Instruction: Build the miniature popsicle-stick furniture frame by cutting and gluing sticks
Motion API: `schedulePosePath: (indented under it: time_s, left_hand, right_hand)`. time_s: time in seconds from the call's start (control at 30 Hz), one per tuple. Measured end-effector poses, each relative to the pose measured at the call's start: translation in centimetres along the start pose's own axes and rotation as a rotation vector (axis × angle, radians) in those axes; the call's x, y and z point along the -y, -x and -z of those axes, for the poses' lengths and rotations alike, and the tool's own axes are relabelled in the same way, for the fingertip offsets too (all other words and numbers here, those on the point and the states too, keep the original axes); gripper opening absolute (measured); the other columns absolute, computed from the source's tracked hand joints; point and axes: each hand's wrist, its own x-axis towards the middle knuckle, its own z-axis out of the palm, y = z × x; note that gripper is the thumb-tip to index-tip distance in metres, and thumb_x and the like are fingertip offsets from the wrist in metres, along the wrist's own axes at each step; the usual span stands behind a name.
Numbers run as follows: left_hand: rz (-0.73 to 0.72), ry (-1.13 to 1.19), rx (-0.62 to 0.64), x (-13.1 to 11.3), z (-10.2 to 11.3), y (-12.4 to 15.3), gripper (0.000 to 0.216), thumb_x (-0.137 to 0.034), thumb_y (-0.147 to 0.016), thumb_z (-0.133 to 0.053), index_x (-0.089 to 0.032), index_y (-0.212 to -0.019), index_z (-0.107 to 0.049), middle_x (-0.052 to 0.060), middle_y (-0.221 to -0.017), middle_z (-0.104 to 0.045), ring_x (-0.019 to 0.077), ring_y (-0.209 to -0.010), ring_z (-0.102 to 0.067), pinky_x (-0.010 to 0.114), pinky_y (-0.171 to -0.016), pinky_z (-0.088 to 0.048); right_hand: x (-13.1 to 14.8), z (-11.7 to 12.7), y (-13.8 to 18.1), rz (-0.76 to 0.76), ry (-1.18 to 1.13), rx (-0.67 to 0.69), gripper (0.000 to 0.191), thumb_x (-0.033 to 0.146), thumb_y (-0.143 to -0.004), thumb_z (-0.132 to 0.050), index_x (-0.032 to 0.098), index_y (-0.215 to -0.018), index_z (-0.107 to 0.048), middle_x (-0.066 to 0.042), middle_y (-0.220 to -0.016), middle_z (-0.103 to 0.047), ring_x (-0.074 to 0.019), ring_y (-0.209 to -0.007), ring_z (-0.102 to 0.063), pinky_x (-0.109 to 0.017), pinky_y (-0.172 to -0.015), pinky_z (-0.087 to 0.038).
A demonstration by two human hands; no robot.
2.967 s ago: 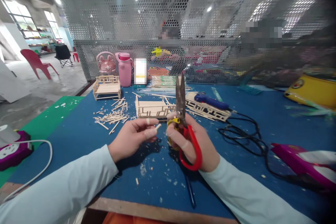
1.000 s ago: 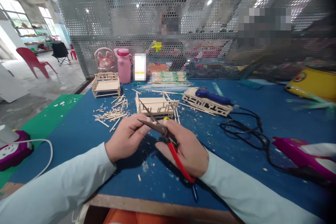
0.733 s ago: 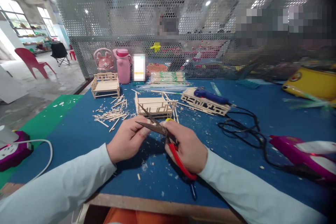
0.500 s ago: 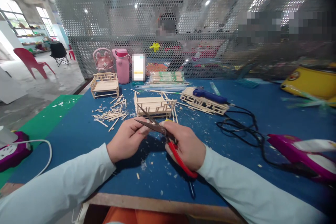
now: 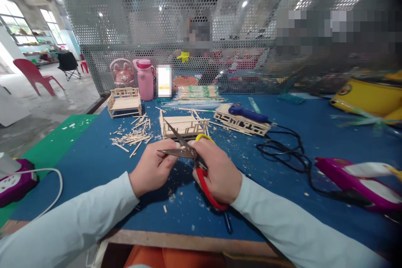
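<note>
Blue tabletop (image 5: 270, 209): our work surface.
Wooden frame (image 5: 185, 124): ahead of us, presumably kept within easy reach.
Right hand (image 5: 218, 169): curled round the handles of the scissors (image 5: 189, 152), likely for leverage.
Left hand (image 5: 153, 166): seemingly pinching a stick piece (image 5: 183, 148), perhaps to steady it.
Scissors: between our hands, blades parted, tips leftward, long axis slanting near-right to far-left.
Stick piece: at the blades, mostly hidden; axis unclear.

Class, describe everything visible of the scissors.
The scissors have dark, metallic blades, open in a V, tips pointing left. A red loop and a yellow loop form the handles, partly hidden by the right grip holding them above the tabletop. A pale sliver, seemingly from the left grip, shows between the blades.
</note>
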Motion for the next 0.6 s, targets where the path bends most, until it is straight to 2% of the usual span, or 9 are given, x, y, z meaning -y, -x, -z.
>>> schedulePosePath:
  time_s: [0.17, 0.33, 0.53, 0.6]
  left_hand:
    - [0.073, 0.047, 0.001, -0.3, -0.2, 0.0, 0.026, -0.02, -0.088, -0.044, -0.016, -0.067, -0.06, 0.002, -0.063, -0.055, 0.0124, -0.06, -0.049, 0.023, -0.059, -0.038]
    - [0.121, 0.12, 0.027, -1.0, -0.4, 0.0, 0.025, -0.027, -0.087, -0.048, -0.016, -0.073, -0.066, 0.004, -0.07, -0.061, 0.0138, -0.066, -0.053, 0.024, -0.064, -0.041]
    - [0.439, 0.495, -0.01, -0.7, -1.1, -0.1, 0.042, -0.053, -0.079, -0.057, -0.012, -0.078, -0.067, 0.001, -0.062, -0.056, 0.0097, -0.056, -0.05, 0.023, -0.058, -0.043]
    - [0.483, 0.588, -0.015, -0.6, -1.2, -0.3, 0.047, -0.057, -0.074, -0.06, -0.011, -0.081, -0.068, 0.0, -0.063, -0.055, 0.008, -0.055, -0.049, 0.022, -0.058, -0.046]
  right_hand:
    - [-0.9, -0.3, 0.4, 0.008, -0.025, 0.001, 0.041, 0.011, -0.06, -0.045, 0.018, -0.1, -0.051, -0.008, -0.084, -0.056, -0.0218, -0.077, -0.051, -0.034, -0.071, -0.044]
    - [-0.5, -0.2, 0.2, -0.018, -0.12, 0.035, 0.023, 0.009, -0.062, -0.045, 0.022, -0.081, -0.049, 0.0, -0.065, -0.051, -0.0158, -0.058, -0.048, -0.025, -0.056, -0.039]
    - [0.8, 0.9, -1.4, -0.232, -0.185, 0.026, 0.02, 0.009, -0.064, -0.043, 0.022, -0.079, -0.046, 0.001, -0.066, -0.053, -0.0141, -0.056, -0.049, -0.024, -0.057, -0.039]
    - [0.7, 1.1, -1.5, -0.275, -0.174, 0.013, 0.018, 0.01, -0.065, -0.044, 0.023, -0.078, -0.044, 0.001, -0.066, -0.052, -0.0145, -0.058, -0.049, -0.025, -0.058, -0.04]
